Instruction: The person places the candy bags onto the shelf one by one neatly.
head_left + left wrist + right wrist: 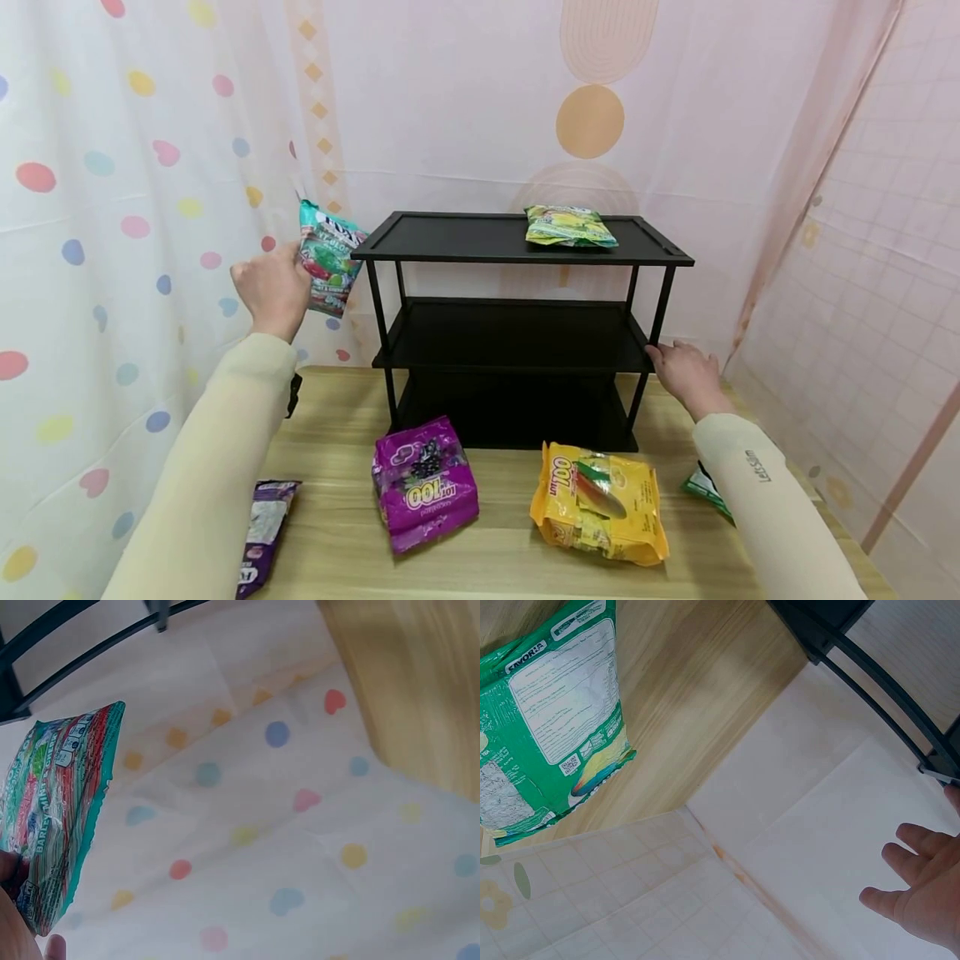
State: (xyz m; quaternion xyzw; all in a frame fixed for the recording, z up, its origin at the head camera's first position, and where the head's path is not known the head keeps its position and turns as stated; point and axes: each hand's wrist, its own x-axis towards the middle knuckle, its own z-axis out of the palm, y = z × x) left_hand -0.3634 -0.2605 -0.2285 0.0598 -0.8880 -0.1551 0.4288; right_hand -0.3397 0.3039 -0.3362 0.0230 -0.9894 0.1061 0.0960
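Note:
My left hand (pixel 276 287) grips a teal candy bag (pixel 330 262) with red and green pictures, raised beside the left end of the black three-tier rack's top shelf (pixel 450 237). The left wrist view shows the same candy bag (pixel 60 810) from its striped, printed side, with part of the hand at its lower end. My right hand (pixel 686 375) touches the rack's right side at the corner of the middle shelf (pixel 517 333). In the right wrist view, several fingers of that hand (pixel 930 889) are spread and extended, and one reaches the rack's corner.
A yellow-green bag (pixel 568 227) lies on the top shelf. On the wooden table in front are a purple grape bag (pixel 426 487) and a yellow mango bag (pixel 600 504). A dark purple bag (pixel 264 533) lies at the left, a green bag (pixel 562 720) at the right. Curtains surround the table.

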